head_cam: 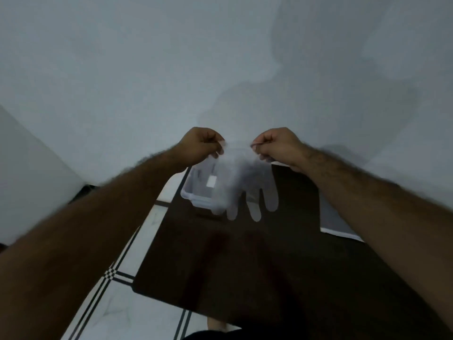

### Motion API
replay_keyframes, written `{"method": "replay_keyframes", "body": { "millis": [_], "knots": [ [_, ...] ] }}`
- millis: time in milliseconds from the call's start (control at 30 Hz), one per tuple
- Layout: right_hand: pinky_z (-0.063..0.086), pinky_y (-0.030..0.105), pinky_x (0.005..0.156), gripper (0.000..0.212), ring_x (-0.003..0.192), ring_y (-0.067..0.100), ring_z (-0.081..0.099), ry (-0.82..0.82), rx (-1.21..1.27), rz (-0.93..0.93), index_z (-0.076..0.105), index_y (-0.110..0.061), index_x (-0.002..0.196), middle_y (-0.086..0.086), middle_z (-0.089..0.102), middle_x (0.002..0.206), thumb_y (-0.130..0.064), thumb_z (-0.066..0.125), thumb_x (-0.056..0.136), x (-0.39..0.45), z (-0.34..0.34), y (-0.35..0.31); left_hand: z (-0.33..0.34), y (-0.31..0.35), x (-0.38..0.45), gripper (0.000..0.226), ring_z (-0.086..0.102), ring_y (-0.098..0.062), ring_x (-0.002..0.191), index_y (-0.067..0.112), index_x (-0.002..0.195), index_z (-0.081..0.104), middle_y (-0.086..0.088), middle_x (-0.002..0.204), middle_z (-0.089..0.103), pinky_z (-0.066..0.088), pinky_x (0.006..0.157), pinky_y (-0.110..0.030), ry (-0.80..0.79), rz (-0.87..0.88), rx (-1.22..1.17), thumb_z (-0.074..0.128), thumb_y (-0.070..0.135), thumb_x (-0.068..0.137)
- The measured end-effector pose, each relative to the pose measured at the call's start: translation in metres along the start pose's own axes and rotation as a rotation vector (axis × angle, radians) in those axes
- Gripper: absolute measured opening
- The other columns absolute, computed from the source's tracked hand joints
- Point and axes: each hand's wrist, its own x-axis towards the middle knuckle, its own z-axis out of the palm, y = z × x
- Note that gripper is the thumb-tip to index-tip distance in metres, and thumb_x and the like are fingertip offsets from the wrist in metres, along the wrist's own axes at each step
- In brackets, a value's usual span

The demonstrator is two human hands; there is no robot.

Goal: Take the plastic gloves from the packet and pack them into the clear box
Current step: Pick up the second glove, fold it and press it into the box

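Note:
A thin clear plastic glove (241, 182) hangs in the air with its fingers pointing down. My left hand (202, 144) pinches the left corner of its cuff and my right hand (274, 144) pinches the right corner, stretching the cuff between them. Behind and below the glove stands the clear box (196, 190) at the far left corner of the dark table (245, 266); the glove partly covers it. A flat pale packet (335, 222) lies at the table's right edge, partly hidden by my right forearm.
A pale wall fills the upper view behind the table. White floor tiles with dark stripes (115, 276) show to the left of the table. The table's near edge runs just in front of my body.

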Motion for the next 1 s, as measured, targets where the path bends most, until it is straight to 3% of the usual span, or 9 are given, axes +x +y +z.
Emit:
{"method": "replay_keyframes", "body": {
  "millis": [167, 367, 467, 567, 667, 767, 1000],
  "knots": [
    [0.054, 0.017, 0.062, 0.010, 0.073, 0.008, 0.070, 0.062, 0.006, -0.031, 0.080, -0.016, 0.095, -0.005, 0.079, 0.090, -0.007, 0.082, 0.090, 0.084, 0.033, -0.027, -0.055, -0.035, 0.064, 0.009, 0.071, -0.011, 0.068, 0.003, 0.099, 0.080, -0.010, 0.088, 0.079, 0.051, 0.059, -0.012, 0.057, -0.011, 0.004, 0.071, 0.001, 0.098],
    [0.052, 0.016, 0.077, 0.012, 0.079, 0.002, 0.070, 0.257, -0.010, -0.113, 0.081, -0.022, 0.088, -0.009, 0.077, 0.087, -0.011, 0.085, 0.087, 0.160, 0.060, -0.048, -0.094, -0.066, 0.137, 0.007, 0.069, -0.007, 0.075, 0.013, 0.094, 0.082, 0.002, 0.082, 0.077, 0.052, 0.073, -0.019, 0.164, 0.014, 0.051, 0.077, 0.009, 0.092],
    [0.057, 0.019, 0.088, 0.005, 0.089, 0.006, 0.073, 0.400, -0.014, -0.216, 0.084, -0.018, 0.095, -0.008, 0.077, 0.092, -0.016, 0.083, 0.090, 0.179, 0.065, -0.055, -0.107, -0.070, 0.159, 0.011, 0.068, -0.001, 0.082, 0.012, 0.102, 0.083, 0.005, 0.092, 0.077, 0.052, 0.079, -0.015, 0.246, 0.108, 0.089, 0.076, 0.019, 0.097],
    [0.060, 0.029, 0.095, 0.010, 0.095, 0.010, 0.076, 0.521, -0.004, -0.367, 0.084, -0.014, 0.100, -0.009, 0.078, 0.095, -0.018, 0.080, 0.092, 0.181, 0.068, -0.057, -0.115, -0.070, 0.164, 0.017, 0.074, -0.007, 0.095, 0.013, 0.107, 0.083, 0.005, 0.102, 0.081, 0.057, 0.091, -0.024, 0.280, 0.227, 0.110, 0.074, 0.025, 0.099],
    [0.057, 0.020, 0.094, 0.011, 0.097, -0.001, 0.074, 0.567, 0.004, -0.467, 0.083, -0.012, 0.103, -0.010, 0.078, 0.098, -0.018, 0.077, 0.096, 0.168, 0.071, -0.054, -0.115, -0.068, 0.153, 0.021, 0.075, -0.006, 0.104, 0.010, 0.111, 0.083, 0.003, 0.108, 0.082, 0.055, 0.097, -0.022, 0.288, 0.369, 0.109, 0.071, 0.025, 0.103],
    [0.054, 0.015, 0.095, 0.011, 0.101, -0.006, 0.072, 0.567, 0.014, -0.493, 0.081, -0.007, 0.107, -0.008, 0.078, 0.104, -0.012, 0.077, 0.097, 0.146, 0.076, -0.039, -0.109, -0.073, 0.133, 0.019, 0.076, -0.010, 0.105, 0.006, 0.113, 0.082, -0.001, 0.111, 0.081, 0.055, 0.098, -0.022, 0.327, 0.504, 0.134, 0.071, 0.019, 0.104],
    [0.054, 0.038, 0.111, 0.020, 0.121, 0.017, 0.071, 0.328, -0.241, -0.595, 0.080, -0.008, 0.116, 0.003, 0.078, 0.124, -0.012, 0.078, 0.096, 0.127, 0.092, 0.031, -0.074, -0.142, 0.106, 0.023, 0.075, -0.028, 0.116, 0.009, 0.114, 0.081, -0.005, 0.117, 0.081, 0.056, 0.098, -0.048, 0.182, 0.729, 0.498, 0.068, 0.014, 0.097]
  ]
}}
